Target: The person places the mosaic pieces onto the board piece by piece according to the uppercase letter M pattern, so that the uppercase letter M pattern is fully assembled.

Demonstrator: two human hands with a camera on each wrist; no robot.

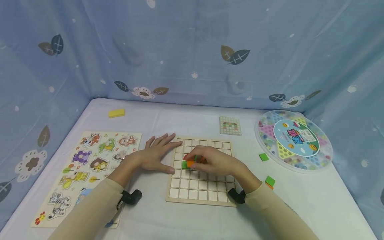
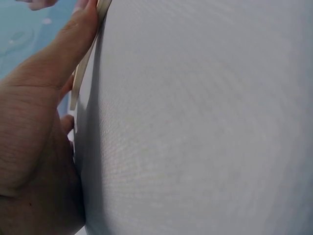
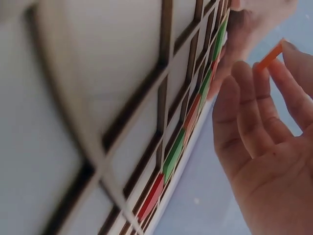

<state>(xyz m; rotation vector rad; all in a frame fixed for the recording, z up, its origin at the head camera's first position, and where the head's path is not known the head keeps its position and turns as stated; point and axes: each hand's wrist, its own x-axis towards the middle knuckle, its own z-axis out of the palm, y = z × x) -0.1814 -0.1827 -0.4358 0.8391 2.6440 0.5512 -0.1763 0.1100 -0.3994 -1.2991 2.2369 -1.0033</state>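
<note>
Head view, and from where I'm standing the right hand [image 1: 214,161] has its fingers drawn in narrow, pinching an orange tile [image 1: 190,164] between thumb and fingertips. That tile sits right at those fingertips, over the wooden grid board [image 1: 198,195]; seen from the right wrist, it is held apart from the board. Beneath and beside the same fingers, a row of red, green and orange tiles [image 3: 173,155] lies in the squares, partly hidden from the head camera.

Over to their left, the left hand [image 1: 156,155] has its fingers spread wide, holding nothing, thumb touching the board's left edge. Left of those fingers lies the animal puzzle [image 1: 113,134], with a yellow block [image 1: 116,113] farther off beyond it.

Past the right fingers, on the far side of the board, is a small pattern card [image 1: 230,126]. Well to their right, loose green tiles [image 1: 264,157] lie on the white-covered desk [image 1: 180,220], near a round clear case [image 1: 325,156].
</note>
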